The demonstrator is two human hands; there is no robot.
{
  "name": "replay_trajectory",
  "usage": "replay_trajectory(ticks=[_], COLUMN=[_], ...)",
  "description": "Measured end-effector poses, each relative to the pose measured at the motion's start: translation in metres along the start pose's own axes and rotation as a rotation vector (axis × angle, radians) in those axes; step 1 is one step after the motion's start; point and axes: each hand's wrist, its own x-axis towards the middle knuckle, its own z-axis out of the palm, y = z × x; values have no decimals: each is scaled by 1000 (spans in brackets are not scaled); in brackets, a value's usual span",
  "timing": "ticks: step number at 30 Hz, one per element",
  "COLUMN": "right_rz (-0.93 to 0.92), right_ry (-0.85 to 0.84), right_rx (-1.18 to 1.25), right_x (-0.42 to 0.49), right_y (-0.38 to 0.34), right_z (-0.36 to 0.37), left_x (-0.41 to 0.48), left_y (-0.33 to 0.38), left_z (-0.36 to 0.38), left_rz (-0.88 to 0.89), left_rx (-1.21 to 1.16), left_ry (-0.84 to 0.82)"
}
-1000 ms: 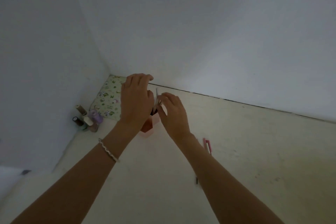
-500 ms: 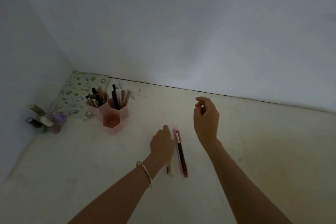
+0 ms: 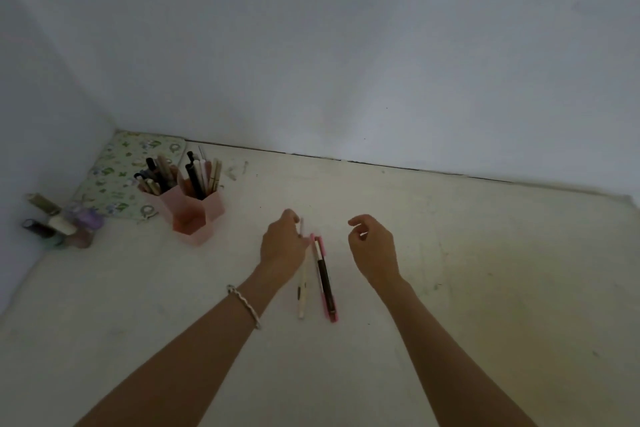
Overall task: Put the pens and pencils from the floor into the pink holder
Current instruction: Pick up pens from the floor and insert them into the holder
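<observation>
The pink holder (image 3: pixel 192 216) stands on the floor at the left, near the corner, with several pens and pencils upright in its rear compartments. Two pens lie side by side in the middle of the floor: a cream pen (image 3: pixel 302 295) and, right of it, a pink pen with a black barrel (image 3: pixel 324 278). My left hand (image 3: pixel 282 248) is down on the cream pen's upper end, fingers pinched around it; the tip pokes out past my fingers. My right hand (image 3: pixel 373 246) hovers to the right of the pens, fingers loosely curled and holding nothing.
A floral-patterned mat (image 3: pixel 117 170) lies in the corner behind the holder. Several small bottles (image 3: pixel 59 224) stand against the left wall. White walls close the floor at the back and left. Bare floor stretches to the right.
Both hands have come away from the holder. My left hand dropped to the floor and closed on the cream pen. My right hand drifted to the right, empty.
</observation>
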Motion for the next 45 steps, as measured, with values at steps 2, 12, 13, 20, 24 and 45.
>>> replay_trajectory(ticks=[2, 12, 13, 20, 24, 45], right_rz=[62, 24, 40, -23, -111, -646], right_ry=[-192, -237, -199, 32, 73, 322], right_rx=[-108, -356, -267, 269, 340, 51], right_x=[-3, -16, -14, 10, 10, 8], right_y=[-2, -21, -24, -69, -98, -155], right_z=[11, 49, 47, 25, 37, 107], left_x=[7, 9, 8, 32, 46, 13], left_y=[10, 26, 25, -12, -34, -28], left_z=[-20, -82, -92, -177, -175, -164], left_rz=[77, 304, 335, 377, 371, 460], left_rx=[-85, -272, -279, -93, 216, 97], left_ry=[92, 331, 371, 773, 619, 672])
